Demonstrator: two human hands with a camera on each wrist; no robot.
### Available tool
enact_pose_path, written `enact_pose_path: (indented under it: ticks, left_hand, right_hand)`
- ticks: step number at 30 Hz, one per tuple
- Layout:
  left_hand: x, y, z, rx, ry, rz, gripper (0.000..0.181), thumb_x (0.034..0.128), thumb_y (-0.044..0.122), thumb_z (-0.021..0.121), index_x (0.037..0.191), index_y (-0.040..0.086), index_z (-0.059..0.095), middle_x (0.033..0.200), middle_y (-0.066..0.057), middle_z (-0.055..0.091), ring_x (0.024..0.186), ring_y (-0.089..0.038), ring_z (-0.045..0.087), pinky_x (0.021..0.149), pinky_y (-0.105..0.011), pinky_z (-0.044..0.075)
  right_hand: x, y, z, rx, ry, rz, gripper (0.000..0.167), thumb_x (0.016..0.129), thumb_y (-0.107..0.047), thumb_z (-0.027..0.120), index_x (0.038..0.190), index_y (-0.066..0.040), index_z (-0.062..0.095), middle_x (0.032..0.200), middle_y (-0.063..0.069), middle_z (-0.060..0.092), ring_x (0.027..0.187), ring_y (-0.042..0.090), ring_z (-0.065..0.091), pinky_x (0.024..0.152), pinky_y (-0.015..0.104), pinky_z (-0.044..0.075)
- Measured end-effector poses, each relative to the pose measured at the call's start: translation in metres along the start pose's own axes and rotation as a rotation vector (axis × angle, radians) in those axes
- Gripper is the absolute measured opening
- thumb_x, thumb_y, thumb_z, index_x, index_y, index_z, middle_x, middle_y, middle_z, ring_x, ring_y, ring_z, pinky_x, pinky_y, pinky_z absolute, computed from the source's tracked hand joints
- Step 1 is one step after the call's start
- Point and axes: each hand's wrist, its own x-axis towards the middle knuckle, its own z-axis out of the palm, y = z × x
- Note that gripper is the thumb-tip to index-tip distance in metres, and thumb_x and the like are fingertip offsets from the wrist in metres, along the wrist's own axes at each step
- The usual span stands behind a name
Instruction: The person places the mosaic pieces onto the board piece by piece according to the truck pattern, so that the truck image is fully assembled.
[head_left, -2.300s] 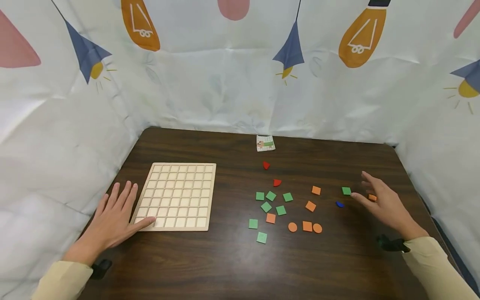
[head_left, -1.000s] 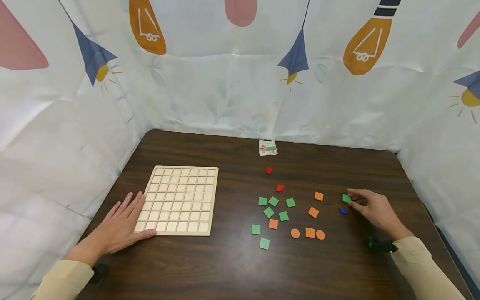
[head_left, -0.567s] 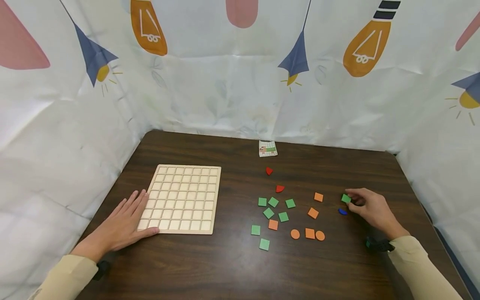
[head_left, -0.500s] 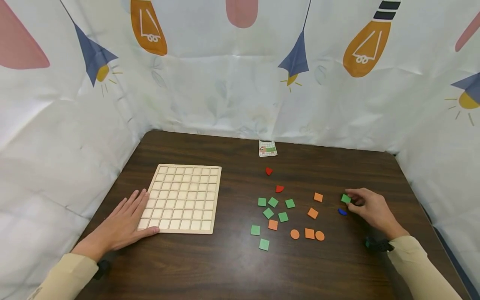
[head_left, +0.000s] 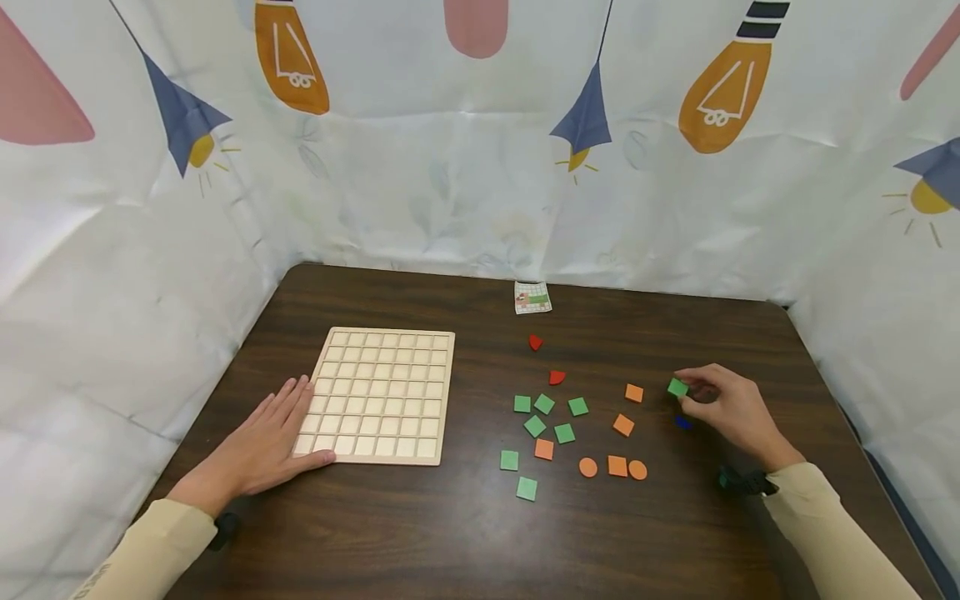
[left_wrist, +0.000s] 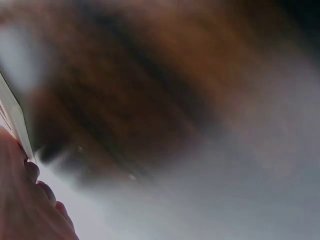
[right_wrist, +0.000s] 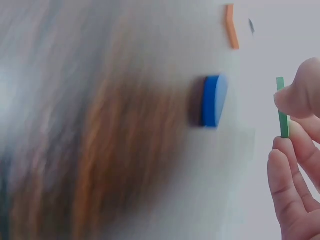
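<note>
My left hand [head_left: 258, 442] lies with straight fingers along the left edge of a pale wooden grid board [head_left: 378, 396]. Its thumb rests at the near left corner. The left wrist view shows just a sliver of the board's side [left_wrist: 17, 117] beside the hand. On the right, my right hand [head_left: 731, 408] pinches a green square tile [head_left: 677, 387] between thumb and fingertips, clear of the table. Seen edge-on in the right wrist view, the green tile [right_wrist: 283, 112] is thin. A blue rounded piece [right_wrist: 214, 101] lies on the table below, partly covered by the hand in the head view.
Several green square tiles [head_left: 535, 426] lie scattered right of the board. Among and beside them are orange squares [head_left: 623, 425] and orange discs [head_left: 588, 467]. Two red pieces [head_left: 557, 377] sit farther back, and a small printed card [head_left: 532, 298] lies at the table's far edge.
My right hand has come down to the green tile, pinched it and lifted it slightly leftward. The board and my left hand beside it have shifted right.
</note>
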Motion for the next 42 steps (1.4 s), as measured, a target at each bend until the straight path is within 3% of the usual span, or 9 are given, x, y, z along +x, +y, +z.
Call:
enact_pose_path:
  ticks: [3,9,15,30,42]
  left_hand:
    - [0.002,0.003,-0.001,-0.001,0.002,-0.001,0.113,0.0936,0.070,0.059,0.165,-0.003,0.011,0.173,-0.027,0.012,0.160,-0.046,0.017,0.131,-0.059,0.015]
    - [0.006,0.007,0.000,0.009,0.002,0.003,0.112,0.0937,0.070,0.058,0.164,-0.004,0.013,0.173,-0.027,0.012,0.160,-0.046,0.018,0.130,-0.059,0.016]
    - [0.011,0.013,0.001,0.008,-0.006,0.013,0.112,0.0938,0.072,0.057,0.164,-0.004,0.012,0.173,-0.027,0.012,0.160,-0.046,0.018,0.129,-0.060,0.018]
    - [0.029,0.031,0.001,0.011,-0.008,0.037,0.114,0.0929,0.073,0.057,0.164,-0.004,0.013,0.173,-0.027,0.013,0.160,-0.046,0.019,0.127,-0.062,0.022]
    - [0.031,0.049,0.002,0.015,-0.013,0.044,0.114,0.0931,0.073,0.057,0.163,-0.006,0.015,0.172,-0.028,0.013,0.160,-0.047,0.019,0.126,-0.064,0.022]
  right_hand:
    - [0.003,-0.006,0.000,0.018,0.007,-0.003,0.033,0.089,-0.013,0.078,0.121,-0.013,0.074,0.109,0.005,0.073,0.084,-0.004,0.062,0.073,0.018,0.054]
    - [0.008,-0.017,0.005,0.069,0.010,-0.009,0.033,0.088,-0.013,0.078,0.121,-0.014,0.075,0.109,0.005,0.073,0.085,-0.008,0.061,0.074,0.017,0.054]
    - [0.017,-0.030,0.014,0.106,0.007,-0.048,0.032,0.090,-0.014,0.077,0.122,-0.017,0.075,0.108,0.001,0.072,0.089,0.003,0.064,0.078,0.022,0.056]
    - [0.044,-0.084,0.040,0.207,-0.061,-0.151,0.034,0.089,-0.011,0.078,0.123,-0.016,0.075,0.107,-0.001,0.070,0.092,0.013,0.065,0.084,0.036,0.059]
    - [0.067,-0.128,0.061,0.288,-0.119,-0.230,0.032,0.089,-0.012,0.077,0.121,-0.015,0.076,0.107,0.000,0.071,0.092,0.013,0.066,0.083,0.033,0.059]
